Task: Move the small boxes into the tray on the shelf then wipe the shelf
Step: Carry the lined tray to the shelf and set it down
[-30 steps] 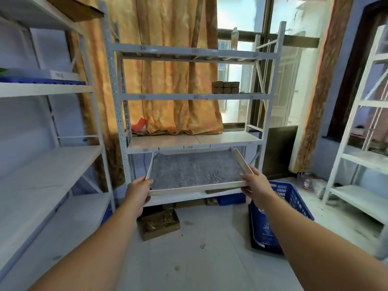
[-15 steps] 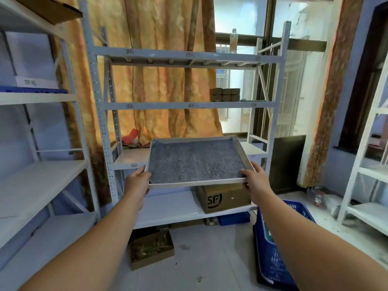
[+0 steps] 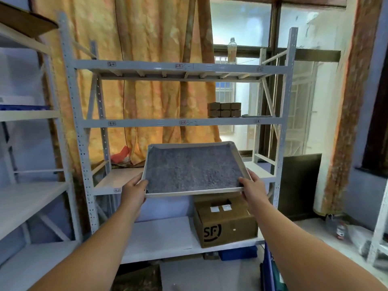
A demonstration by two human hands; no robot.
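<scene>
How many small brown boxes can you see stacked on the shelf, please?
6 small boxes show: two rows of three, stacked on the shelf at its right end, above the tray. More may sit hidden behind them.

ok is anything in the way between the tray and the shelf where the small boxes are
Nothing visible blocks it. Both hands hold the tray below and in front of that shelf; the small boxes sit at its right end, the rest looks bare.

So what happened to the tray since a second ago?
Both hands, the left hand and right hand, lifted the tray from low by the bottom shelf up to the middle shelf. Their grip never changed. The small boxes stayed put.
</scene>
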